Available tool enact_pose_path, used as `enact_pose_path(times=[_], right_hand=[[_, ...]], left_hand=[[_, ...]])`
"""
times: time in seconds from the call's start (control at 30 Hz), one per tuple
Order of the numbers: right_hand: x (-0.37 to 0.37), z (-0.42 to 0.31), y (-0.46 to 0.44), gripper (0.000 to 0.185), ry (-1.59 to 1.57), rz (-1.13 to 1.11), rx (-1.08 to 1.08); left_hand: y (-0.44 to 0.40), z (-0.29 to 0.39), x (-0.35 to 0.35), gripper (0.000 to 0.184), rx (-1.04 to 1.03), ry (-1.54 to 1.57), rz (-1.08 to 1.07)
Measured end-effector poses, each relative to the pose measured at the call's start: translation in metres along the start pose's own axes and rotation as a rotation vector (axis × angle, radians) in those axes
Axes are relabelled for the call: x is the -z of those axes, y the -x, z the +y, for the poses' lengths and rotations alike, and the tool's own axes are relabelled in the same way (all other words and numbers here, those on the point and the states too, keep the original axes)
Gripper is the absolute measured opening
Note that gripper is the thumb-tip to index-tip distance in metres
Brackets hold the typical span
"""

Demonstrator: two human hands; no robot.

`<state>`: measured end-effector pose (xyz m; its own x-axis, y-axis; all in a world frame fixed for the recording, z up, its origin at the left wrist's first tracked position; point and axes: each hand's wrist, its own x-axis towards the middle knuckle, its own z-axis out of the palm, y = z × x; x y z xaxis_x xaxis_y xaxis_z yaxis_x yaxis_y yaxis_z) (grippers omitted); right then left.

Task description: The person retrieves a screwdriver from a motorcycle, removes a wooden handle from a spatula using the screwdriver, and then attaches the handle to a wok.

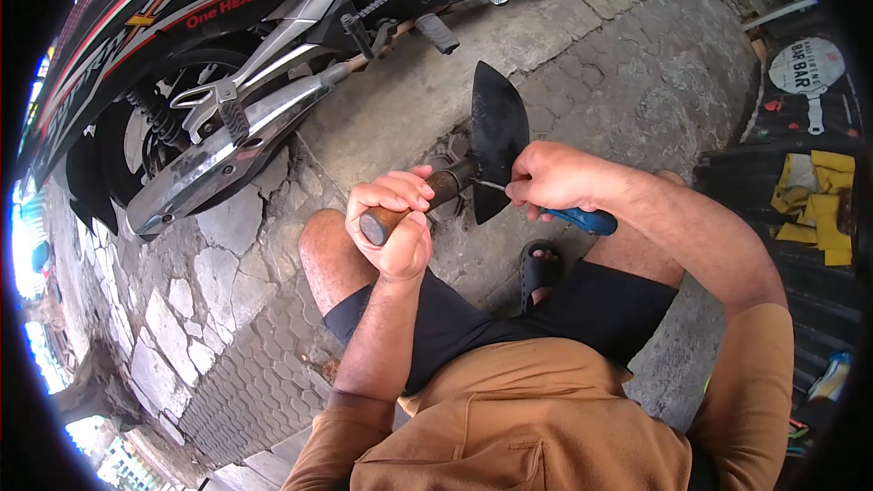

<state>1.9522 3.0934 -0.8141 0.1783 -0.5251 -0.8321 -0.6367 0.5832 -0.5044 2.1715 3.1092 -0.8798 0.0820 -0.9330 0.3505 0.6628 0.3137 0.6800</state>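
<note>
My left hand (393,221) is wrapped around the wooden handle (386,225) of a hand hoe. Its broad dark blade (497,118) stands crosswise at the far end, past a metal collar. Beside the collar, my right hand (555,180) is closed around a tool with a blue handle (589,220), possibly a screwdriver. A thin metal shaft (491,185) reaches from my right fingers to the collar, close to the blade. Those fingers cover the tool's middle, so its kind is not certain.
A motorcycle (264,64) stands at the upper left, its exhaust (214,177) nearest me. Cracked paving (582,100) lies beneath. On the right are a round white sign (807,68) and yellow cloth or gloves (823,200) over dark corrugated sheeting. One sandalled foot (541,277) shows below.
</note>
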Motion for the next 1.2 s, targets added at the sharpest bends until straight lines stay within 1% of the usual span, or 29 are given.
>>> enact_pose_path(times=[0.07, 0.13, 0.27, 0.33, 0.47, 0.53, 0.67, 0.73, 0.77, 0.83, 0.97, 1.03, 1.07, 1.13, 1.17, 1.2], right_hand=[[-0.002, -0.005, 0.004, 0.022, 0.007, 0.008, 0.001], [-0.005, -0.008, 0.007, 0.018, 0.033, 0.062, 0.018], [-0.009, 0.000, 0.000, 0.020, 0.030, 0.098, 0.028], [-0.012, 0.000, 0.001, 0.022, 0.172, 0.174, 0.097], [-0.010, -0.006, 0.008, 0.022, 0.140, 0.157, 0.055], [-0.006, 0.005, -0.003, 0.025, -0.006, 0.083, 0.036], [-0.004, 0.010, -0.007, 0.028, 0.109, 0.054, 0.050], [-0.006, 0.004, -0.002, 0.025, 0.174, 0.083, 0.051], [-0.007, 0.003, 0.000, 0.025, 0.174, 0.083, 0.051], [-0.011, 0.002, 0.003, 0.021, 0.192, 0.156, 0.124], [-0.014, -0.002, 0.006, 0.019, 0.128, 0.155, 0.080], [-0.016, 0.003, 0.004, 0.020, 0.554, 0.307, 0.327], [-0.019, 0.004, 0.006, 0.020, 0.554, 0.307, 0.327], [-0.029, 0.005, 0.013, 0.023, 0.768, 0.558, 0.447], [-0.034, 0.002, 0.017, 0.023, 0.766, 0.559, 0.444], [-0.038, -0.003, 0.022, 0.023, 0.831, 0.607, 0.438]], left_hand=[[-0.001, 0.000, 0.000, 0.028, -0.005, -0.006, -0.008], [-0.001, 0.000, 0.000, 0.028, -0.005, -0.008, -0.009], [0.000, -0.001, 0.002, 0.031, 0.001, -0.077, -0.001], [0.001, -0.002, 0.003, 0.030, -0.002, -0.073, 0.020], [-0.001, -0.001, 0.002, 0.030, -0.009, -0.072, 0.018], [-0.001, -0.001, 0.001, 0.027, -0.019, -0.016, 0.012], [0.000, -0.001, 0.001, 0.027, -0.011, -0.016, 0.010], [0.000, -0.001, 0.000, 0.028, -0.013, -0.011, 0.007], [0.000, -0.001, 0.001, 0.028, -0.013, -0.011, 0.007], [0.001, -0.002, 0.001, 0.028, -0.013, -0.014, 0.007], [0.001, 0.000, 0.000, 0.029, -0.001, 0.003, 0.025], [0.000, 0.000, 0.000, 0.028, -0.007, -0.013, 0.025], [0.000, 0.000, 0.000, 0.028, -0.007, -0.013, 0.025], [0.000, -0.002, -0.001, 0.029, -0.011, -0.013, 0.039], [-0.001, -0.003, -0.003, 0.029, -0.008, -0.012, 0.037], [-0.004, -0.004, -0.006, 0.029, -0.017, -0.020, 0.058]])
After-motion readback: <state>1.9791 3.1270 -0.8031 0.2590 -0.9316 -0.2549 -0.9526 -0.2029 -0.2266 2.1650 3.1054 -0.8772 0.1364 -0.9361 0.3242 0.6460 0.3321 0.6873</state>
